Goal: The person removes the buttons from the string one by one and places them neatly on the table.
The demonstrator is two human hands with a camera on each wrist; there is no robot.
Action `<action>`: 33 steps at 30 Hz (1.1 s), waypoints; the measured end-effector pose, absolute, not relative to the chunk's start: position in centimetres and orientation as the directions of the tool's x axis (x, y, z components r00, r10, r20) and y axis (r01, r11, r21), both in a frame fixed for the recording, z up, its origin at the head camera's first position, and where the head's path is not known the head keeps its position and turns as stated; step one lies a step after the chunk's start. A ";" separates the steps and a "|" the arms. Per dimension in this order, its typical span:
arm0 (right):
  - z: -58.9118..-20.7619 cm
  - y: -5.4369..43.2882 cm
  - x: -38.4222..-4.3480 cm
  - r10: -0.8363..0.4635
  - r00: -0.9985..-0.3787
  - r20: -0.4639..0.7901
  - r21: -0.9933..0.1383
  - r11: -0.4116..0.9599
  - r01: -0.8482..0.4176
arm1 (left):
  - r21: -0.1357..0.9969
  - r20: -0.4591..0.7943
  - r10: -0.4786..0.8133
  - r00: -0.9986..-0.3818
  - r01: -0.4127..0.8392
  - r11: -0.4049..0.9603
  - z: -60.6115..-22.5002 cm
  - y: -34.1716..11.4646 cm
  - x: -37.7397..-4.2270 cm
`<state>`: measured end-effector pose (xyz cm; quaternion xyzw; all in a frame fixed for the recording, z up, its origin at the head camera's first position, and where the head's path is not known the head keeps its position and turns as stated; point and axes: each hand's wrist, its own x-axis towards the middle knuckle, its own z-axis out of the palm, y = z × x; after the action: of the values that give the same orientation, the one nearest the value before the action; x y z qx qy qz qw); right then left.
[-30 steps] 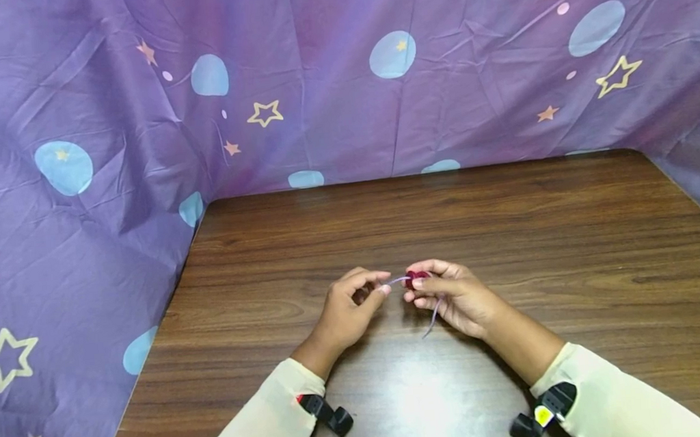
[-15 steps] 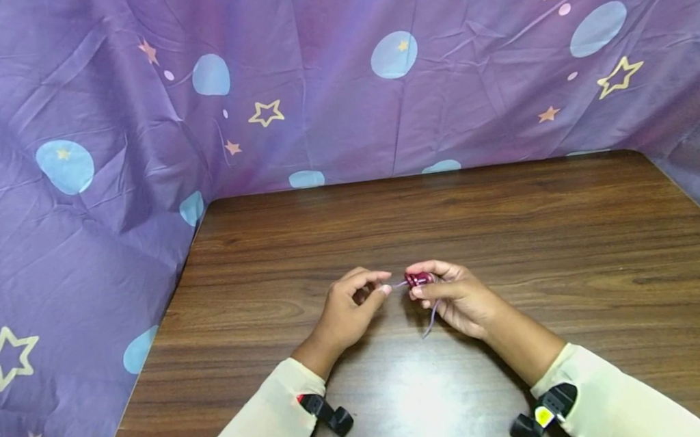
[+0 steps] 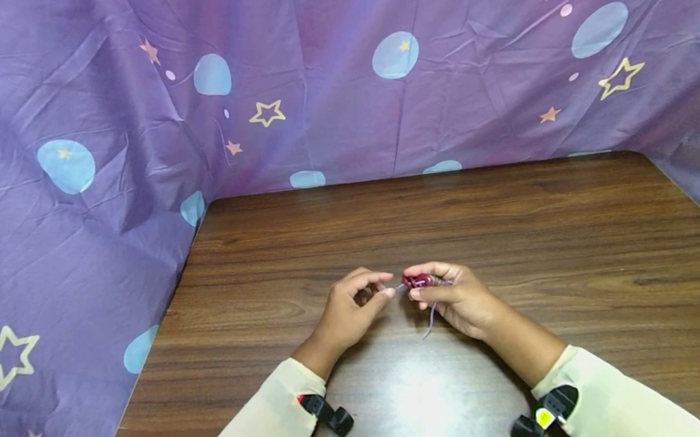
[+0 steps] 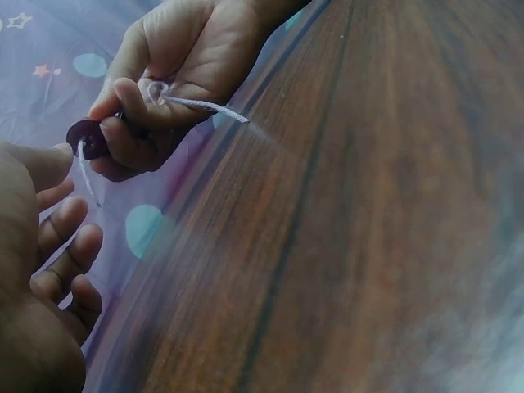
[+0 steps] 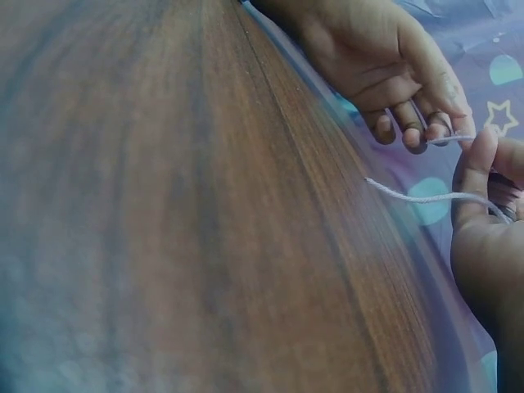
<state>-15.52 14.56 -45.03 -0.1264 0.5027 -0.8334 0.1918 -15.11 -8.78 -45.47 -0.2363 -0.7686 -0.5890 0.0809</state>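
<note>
A dark red button (image 4: 87,139), round with holes in its face, is pinched between the thumb and fingers of my right hand (image 3: 461,302). A thin lavender string (image 5: 434,197) passes through it. One length of string hangs below my right palm; a short end comes out of the button's face toward my left hand (image 3: 347,308). In the left wrist view my left thumb tip lies right beside the button, with the other fingers loosely bent. The short string end hangs close by those fingertips, and the left thumb and index stand apart in the head view.
Both hands are above a brown wood-grain table (image 3: 510,219). A purple curtain (image 3: 340,96) with stars and blue dots hangs behind it and along its sides. Black wrist cameras (image 3: 328,413) are strapped over the cream sleeves (image 3: 261,417).
The button has turned in my right fingers, showing more of its side and a greyish ridged part behind it. Less string shows between the hands; the left hand has barely moved.
</note>
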 end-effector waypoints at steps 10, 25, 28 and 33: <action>-45.0 14.0 -15.3 -0.377 -0.926 0.016 -0.980 -0.191 0.060 | 0.873 0.391 0.293 -0.872 0.452 0.182 -45.3 -8.9 -15.0; -44.9 14.0 -15.1 -0.322 -0.945 0.049 -0.992 0.092 -0.082 | 0.859 0.343 0.347 -0.873 0.441 0.260 -45.3 -9.1 -15.2; -44.9 14.0 -15.1 -0.318 -0.947 0.047 -0.987 0.129 -0.093 | 0.856 0.343 0.354 -0.870 0.445 0.263 -45.3 -9.1 -15.2; -44.9 13.9 -15.0 -0.327 -0.943 0.055 -0.983 0.147 -0.108 | 0.862 0.330 0.364 -0.871 0.435 0.261 -45.4 -9.1 -15.2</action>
<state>-14.97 13.85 -44.87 -0.1447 0.7524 -0.6368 0.0859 -15.19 -9.10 -45.39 -0.2517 -0.7935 -0.5531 0.0322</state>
